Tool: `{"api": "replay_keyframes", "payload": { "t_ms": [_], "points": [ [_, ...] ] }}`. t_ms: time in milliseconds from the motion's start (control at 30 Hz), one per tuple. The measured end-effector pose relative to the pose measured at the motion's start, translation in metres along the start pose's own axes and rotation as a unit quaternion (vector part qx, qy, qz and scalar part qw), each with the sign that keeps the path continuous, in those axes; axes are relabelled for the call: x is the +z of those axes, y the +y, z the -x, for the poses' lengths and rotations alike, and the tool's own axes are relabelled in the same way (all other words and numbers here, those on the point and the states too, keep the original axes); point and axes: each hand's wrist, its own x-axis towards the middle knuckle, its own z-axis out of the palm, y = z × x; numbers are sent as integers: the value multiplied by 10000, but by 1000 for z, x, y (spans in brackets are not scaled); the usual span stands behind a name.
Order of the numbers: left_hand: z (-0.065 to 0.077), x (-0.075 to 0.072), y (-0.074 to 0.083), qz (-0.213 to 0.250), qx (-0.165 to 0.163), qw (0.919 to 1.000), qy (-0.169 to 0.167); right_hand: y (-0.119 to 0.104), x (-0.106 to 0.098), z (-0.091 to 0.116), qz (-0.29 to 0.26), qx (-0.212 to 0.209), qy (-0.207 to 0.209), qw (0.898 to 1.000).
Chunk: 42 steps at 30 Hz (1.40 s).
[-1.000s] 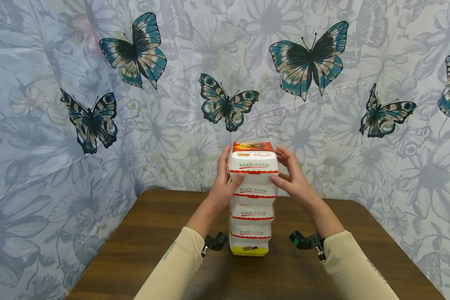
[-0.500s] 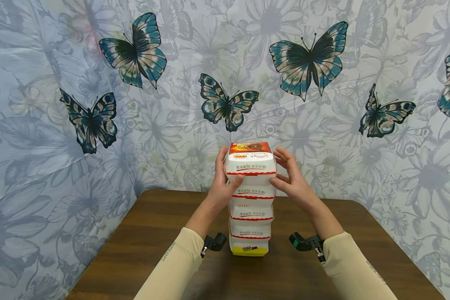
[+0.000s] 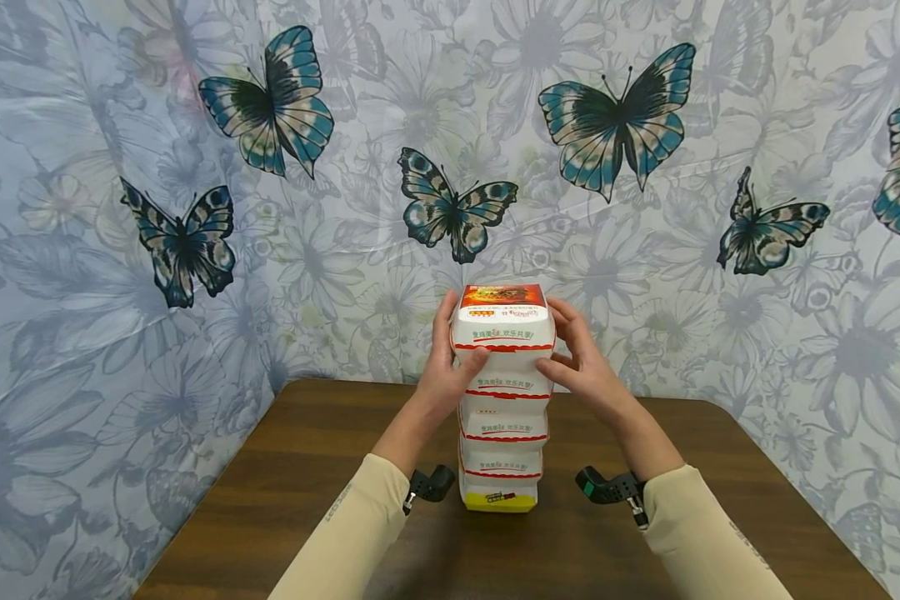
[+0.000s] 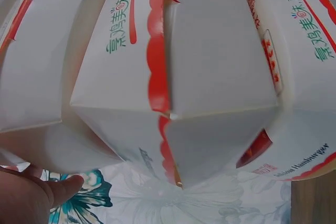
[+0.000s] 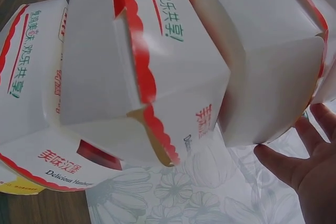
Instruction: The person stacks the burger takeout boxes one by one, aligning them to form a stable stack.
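Note:
Several white paper burger boxes with scalloped red edging stand in one tall, slightly uneven stack on the table. The top burger box (image 3: 504, 325) has a red lid with a burger picture. My left hand (image 3: 448, 367) holds its left side, thumb across the front below the red line. On the other side my right hand (image 3: 585, 360) holds the same box, its thumb tip at the front right edge. A burger box lower down (image 3: 501, 492) has a yellow band at its base. In the right wrist view, fingertips (image 5: 265, 153) touch a box's lower edge.
The brown wooden table (image 3: 330, 467) runs back to a patterned wall cloth (image 3: 367, 317) with butterflies. A black wrist camera (image 3: 431, 483) sits on the left wrist, and another black wrist camera (image 3: 607, 485) on the right one.
The top box shifted slightly left, then back a little to the right. My right hand has moved slightly inward, closer against the box. The lower boxes stayed in place.

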Motion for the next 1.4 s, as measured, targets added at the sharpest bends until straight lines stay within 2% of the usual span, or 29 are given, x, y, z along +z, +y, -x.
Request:
{"api": "replay_keyframes", "payload": {
  "t_ms": [167,333,567,733,1400],
  "points": [
    [-6,0,-13,-19,-9,10000,1,-2,-2,0,-48,-27,49,10000],
    [-9,3,-16,-72,-46,10000,18,-2,-5,1,-92,-16,70,9999],
    [-5,11,14,-438,-285,9986,-81,3,-8,4,-95,95,130,9998],
    [-6,10,13,-621,-287,9976,-77,3,-9,5,-62,130,129,9998],
    [-2,8,10,-235,-245,9994,-29,5,-7,4,-85,216,153,9996]
  ]
}}
